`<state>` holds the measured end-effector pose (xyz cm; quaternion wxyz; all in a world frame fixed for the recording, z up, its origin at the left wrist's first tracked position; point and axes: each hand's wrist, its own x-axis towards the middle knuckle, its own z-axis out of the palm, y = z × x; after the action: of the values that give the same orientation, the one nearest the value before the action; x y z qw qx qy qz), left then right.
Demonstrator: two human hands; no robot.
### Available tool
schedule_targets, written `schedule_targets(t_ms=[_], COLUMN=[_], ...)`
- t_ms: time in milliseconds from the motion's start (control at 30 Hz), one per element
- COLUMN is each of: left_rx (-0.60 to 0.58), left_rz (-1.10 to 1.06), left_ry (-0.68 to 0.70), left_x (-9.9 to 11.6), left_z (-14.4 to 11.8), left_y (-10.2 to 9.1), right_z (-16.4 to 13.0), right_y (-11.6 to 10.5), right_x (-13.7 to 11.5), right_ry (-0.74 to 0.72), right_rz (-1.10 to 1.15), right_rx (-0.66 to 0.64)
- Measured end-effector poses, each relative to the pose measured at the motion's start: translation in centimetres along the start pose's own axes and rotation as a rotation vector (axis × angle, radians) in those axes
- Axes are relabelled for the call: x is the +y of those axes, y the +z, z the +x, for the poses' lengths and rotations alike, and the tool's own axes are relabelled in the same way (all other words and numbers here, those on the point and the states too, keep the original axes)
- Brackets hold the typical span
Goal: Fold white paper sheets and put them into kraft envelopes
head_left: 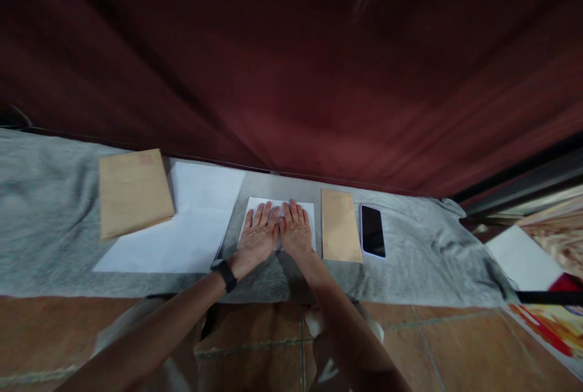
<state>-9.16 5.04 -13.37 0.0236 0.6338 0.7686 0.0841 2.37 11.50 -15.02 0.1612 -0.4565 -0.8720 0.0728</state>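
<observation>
A white sheet of paper point(252, 202), seemingly folded, lies on the grey cloth under both of my hands. My left hand point(260, 231) rests flat on its left half with the fingers spread. On the right half, my right hand point(296, 228) also lies flat, fingers pointing away from me and thumbs close together. Much of the sheet is hidden beneath the palms. Just right of it, apart from my hand, is a single brown envelope point(340, 225). Larger white sheets point(182, 240) spread out to the left, partly under a stack of brown envelopes point(134, 192).
A phone point(373, 231) with a dark screen lies right of the single envelope. The grey cloth point(419, 246) covers a long narrow surface, backed by a dark red curtain point(291, 107). Tiled floor point(455, 343) shows in front. A colourful printed package point(551, 331) is at the far right.
</observation>
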Motion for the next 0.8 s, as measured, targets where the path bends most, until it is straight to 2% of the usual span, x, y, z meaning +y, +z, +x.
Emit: schedule_targets(t_ms=[233,400,800], left_rx=[0.104,0.08,0.085], left_rz=[-0.003,-0.053,-0.051], left_ry=[0.053,0.118,0.122], left_x=[0.0,-0.5,-0.5], left_z=[0.0,0.1,0.1], left_y=[0.9,1.1,0.6], right_z=[-0.3,-0.5,-0.5], right_y=[-0.1,-0.1,-0.3], right_x=[0.2,0.2,0.1], right_ry=[-0.031,-0.023,0.017], right_rz=[-0.051,-0.091,-0.124], right_rx=[0.016,0.001,-0.042])
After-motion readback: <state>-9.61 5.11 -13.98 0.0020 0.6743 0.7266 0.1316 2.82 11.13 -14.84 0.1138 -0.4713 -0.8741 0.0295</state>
